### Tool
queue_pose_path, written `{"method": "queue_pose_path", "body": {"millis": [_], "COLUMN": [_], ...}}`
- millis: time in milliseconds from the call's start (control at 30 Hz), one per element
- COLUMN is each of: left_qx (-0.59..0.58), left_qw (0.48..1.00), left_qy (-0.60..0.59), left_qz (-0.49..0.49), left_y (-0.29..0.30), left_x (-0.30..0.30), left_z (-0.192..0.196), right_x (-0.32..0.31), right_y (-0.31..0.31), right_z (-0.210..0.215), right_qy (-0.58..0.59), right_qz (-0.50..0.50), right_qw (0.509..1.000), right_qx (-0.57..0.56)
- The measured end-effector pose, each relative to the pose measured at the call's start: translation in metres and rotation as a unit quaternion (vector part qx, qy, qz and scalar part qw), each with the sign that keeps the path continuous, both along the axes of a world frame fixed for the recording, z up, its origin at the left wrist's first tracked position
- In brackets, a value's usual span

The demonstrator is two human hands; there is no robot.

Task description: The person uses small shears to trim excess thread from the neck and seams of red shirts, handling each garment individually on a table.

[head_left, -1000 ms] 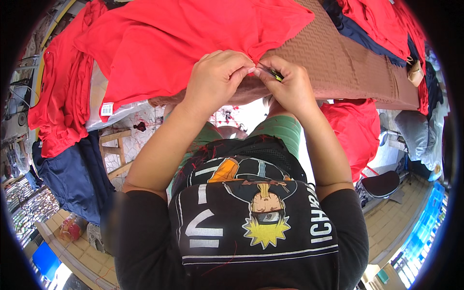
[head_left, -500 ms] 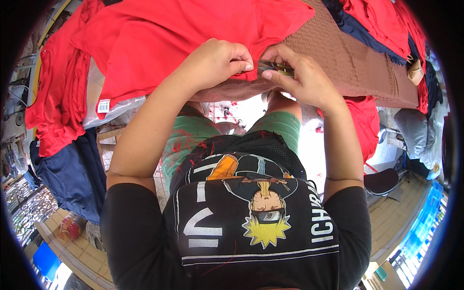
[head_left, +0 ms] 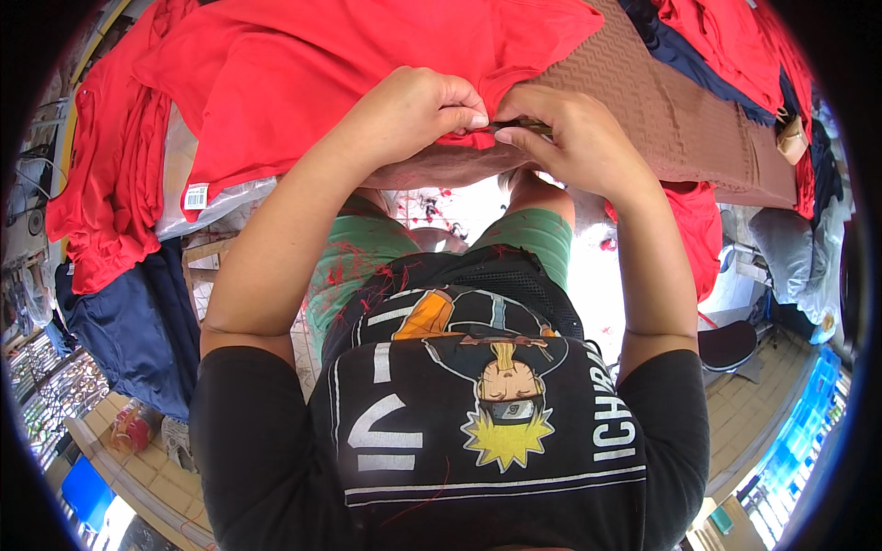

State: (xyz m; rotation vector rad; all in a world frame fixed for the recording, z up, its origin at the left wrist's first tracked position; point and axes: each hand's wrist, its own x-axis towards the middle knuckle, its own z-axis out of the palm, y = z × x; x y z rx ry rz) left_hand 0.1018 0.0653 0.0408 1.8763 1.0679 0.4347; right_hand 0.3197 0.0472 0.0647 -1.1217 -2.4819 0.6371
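A red garment (head_left: 303, 83) lies spread over the brown covered table in front of me, its near edge hanging toward my lap. My left hand (head_left: 427, 108) pinches that edge between thumb and fingers. Close beside it, my right hand (head_left: 579, 138) is closed around small thread snips (head_left: 531, 125), mostly hidden by the fingers. The tips of the snips meet the cloth at my left fingertips, so I cannot tell whether the blades are together. A white tag (head_left: 197, 196) hangs at the garment's left corner.
Brown textured cloth (head_left: 652, 124) covers the table at right. More red garments (head_left: 115, 174) hang at the left above navy cloth (head_left: 133, 326). Red and navy clothes (head_left: 726, 50) are heaped at far right. Red thread scraps (head_left: 354, 262) cling to my green shorts.
The right hand has moved slightly left, bringing the snips up to the left fingertips. My left hand has shifted a little up and right with the garment edge.
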Motion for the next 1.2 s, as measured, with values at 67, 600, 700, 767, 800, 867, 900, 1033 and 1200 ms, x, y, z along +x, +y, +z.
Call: {"method": "queue_pose_path", "body": {"millis": [67,600,700,767,800,867,900,1033,1200], "left_qx": [0.013,0.081,0.056,-0.026,0.019,0.106,0.15,0.308,0.31], "left_qw": [1.0,0.97,0.961,0.978,0.984,0.985,0.985,0.948,0.944], "left_qy": [-0.004,-0.203,-0.248,-0.205,-0.174,-0.111,-0.064,0.066,0.105], "left_qz": [0.006,-0.109,-0.105,-0.03,0.007,0.075,0.058,0.055,0.039], "left_y": [-0.001,-0.019,-0.026,-0.036,-0.039,-0.045,-0.047,-0.055,-0.055], "left_x": [0.001,-0.031,-0.058,-0.064,-0.061,-0.044,-0.042,-0.019,-0.008], "left_z": [0.0,0.025,0.039,0.048,0.042,0.02,0.016,-0.005,-0.019], "right_x": [-0.003,0.009,0.018,0.019,0.018,0.013,0.011,0.004,-0.005], "right_y": [0.001,-0.006,-0.008,-0.009,-0.01,-0.013,-0.014,-0.017,-0.019], "right_z": [0.0,0.008,0.002,-0.005,-0.008,-0.015,-0.016,-0.023,-0.035], "right_qy": [0.002,0.013,0.096,0.113,0.121,0.138,0.145,0.167,0.208], "right_qz": [-0.008,-0.038,-0.069,-0.079,-0.082,-0.073,-0.07,-0.067,-0.073], "right_qw": [1.0,0.999,0.99,0.985,0.982,0.982,0.981,0.978,0.967], "right_qx": [-0.004,-0.034,-0.077,-0.104,-0.117,-0.109,-0.104,-0.102,-0.13]}}
